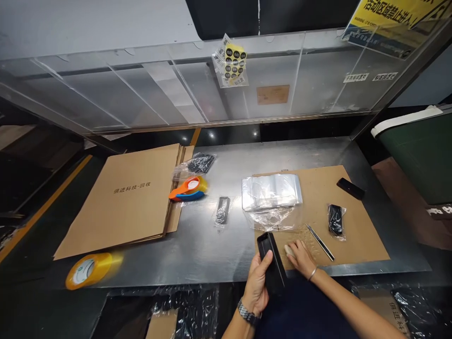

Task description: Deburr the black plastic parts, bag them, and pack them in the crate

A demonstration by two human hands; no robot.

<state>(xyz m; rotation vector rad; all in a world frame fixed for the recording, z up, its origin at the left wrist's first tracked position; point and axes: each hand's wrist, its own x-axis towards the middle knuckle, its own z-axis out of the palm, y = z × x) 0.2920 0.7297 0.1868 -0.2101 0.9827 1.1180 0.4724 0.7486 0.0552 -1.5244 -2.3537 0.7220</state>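
My left hand (260, 278), with a watch at the wrist, is closed around a long black plastic case (272, 263), tilted, its recessed side facing up. My right hand (302, 256) rests on the cardboard sheet (367, 242), fingers bent over a small pale thing (289, 250) whose kind I cannot make out. Beside that hand lies a utility knife (320, 242). Further right are a black part in a clear bag (336, 220) and an unbagged black part (351, 188). A stack of clear plastic bags (271, 192) lies just beyond both hands.
Flat cardboard (137, 207) is stacked on the left of the metal table (201, 254). An orange-and-blue tape dispenser (189, 189), another bagged black part (222, 210), a bagged dark item (201, 163) and a yellow tape roll (88, 270) lie around. A transparent panel (197, 94) stands behind.
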